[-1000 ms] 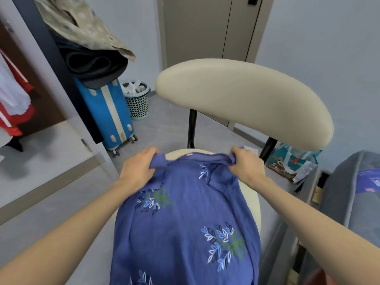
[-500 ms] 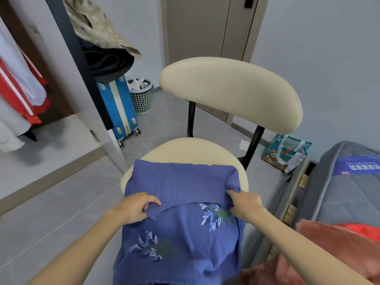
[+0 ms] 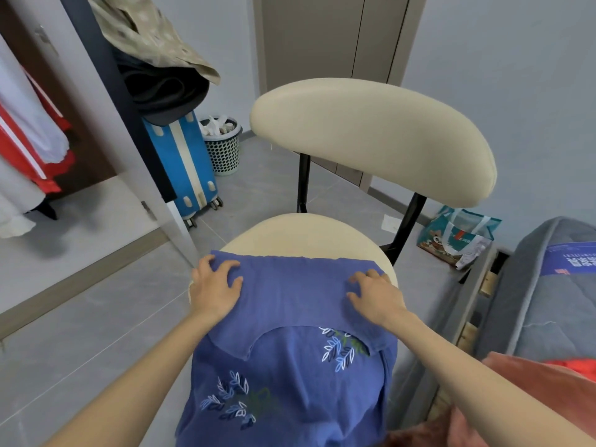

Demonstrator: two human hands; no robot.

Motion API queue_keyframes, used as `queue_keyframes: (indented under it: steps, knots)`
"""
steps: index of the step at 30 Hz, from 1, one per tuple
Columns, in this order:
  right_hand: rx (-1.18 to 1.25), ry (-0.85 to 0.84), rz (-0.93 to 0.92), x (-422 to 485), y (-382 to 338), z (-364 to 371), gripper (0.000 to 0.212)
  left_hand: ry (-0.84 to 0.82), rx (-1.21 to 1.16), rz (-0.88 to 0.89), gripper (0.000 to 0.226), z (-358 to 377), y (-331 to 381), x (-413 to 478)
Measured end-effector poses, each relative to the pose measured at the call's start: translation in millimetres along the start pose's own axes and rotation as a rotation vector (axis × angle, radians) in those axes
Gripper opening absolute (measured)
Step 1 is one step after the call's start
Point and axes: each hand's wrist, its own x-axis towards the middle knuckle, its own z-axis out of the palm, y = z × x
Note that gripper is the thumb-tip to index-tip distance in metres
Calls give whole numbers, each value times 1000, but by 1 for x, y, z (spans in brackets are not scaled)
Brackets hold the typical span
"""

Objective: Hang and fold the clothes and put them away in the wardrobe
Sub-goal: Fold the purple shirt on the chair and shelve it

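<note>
A blue shirt (image 3: 290, 366) with white and blue leaf prints lies over the cream seat of a chair (image 3: 306, 233), its top part folded back toward me so the collar edge lies across the printed front. My left hand (image 3: 214, 287) presses flat on the left end of the fold, fingers spread. My right hand (image 3: 375, 296) presses flat on the right end of the fold. Neither hand grips the cloth. The shirt's lower part hangs off the seat's near edge. The open wardrobe (image 3: 38, 130) is at the left with red and white clothes hanging inside.
The chair's cream backrest (image 3: 371, 140) rises behind the seat. A blue suitcase (image 3: 183, 162) with dark and beige clothes piled on it stands by the wardrobe door, beside a mesh bin (image 3: 222, 145). A bed (image 3: 548, 301) with a grey cover and reddish cloth lies right; a bag (image 3: 458, 240) sits on the floor.
Both hands pulled the shirt's top edge toward me, folding it over the front, then let go and moved forward to press flat on the fold.
</note>
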Motion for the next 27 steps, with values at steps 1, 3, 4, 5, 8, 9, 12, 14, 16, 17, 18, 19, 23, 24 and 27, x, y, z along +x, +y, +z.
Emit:
queue_keyframes:
  steps: [1,3,4,5,8,9,12,14,16,17,18,19,23,24,27]
  knots:
    - [28,-10,-15,7,0,3,41,4,-72,-84,33,3,2,5]
    - [42,-35,-56,17,-4,10,46,-24,-198,-216,37,10,1,18]
    - [31,-48,-75,21,-7,15,48,-39,-224,-248,40,15,-2,23]
    - [21,-57,-86,25,-10,19,50,-45,-233,-258,41,18,-5,28]
    - [16,-77,-79,33,-16,29,52,7,-278,-282,41,24,-14,39]
    - [14,-80,-77,35,-16,32,52,28,-287,-286,41,23,-17,43]
    - [47,-15,-85,36,-11,35,47,40,-239,-331,46,24,-15,47]
    - [96,104,-57,36,-3,33,40,55,-102,-333,54,24,-2,43]
    - [118,222,29,38,8,32,37,78,28,-136,58,31,15,33]
    - [148,261,91,40,14,31,37,54,66,-4,59,37,24,28]
    - [200,277,163,42,20,30,38,-2,88,103,60,44,32,23]
    - [268,278,243,43,25,29,39,-74,101,165,61,51,41,18]
    - [469,190,498,53,41,24,36,-326,77,74,64,79,65,13]
    - [535,182,536,57,43,24,29,-350,48,16,67,82,66,14]
    - [779,118,584,65,44,17,36,-366,74,-14,72,89,62,17]
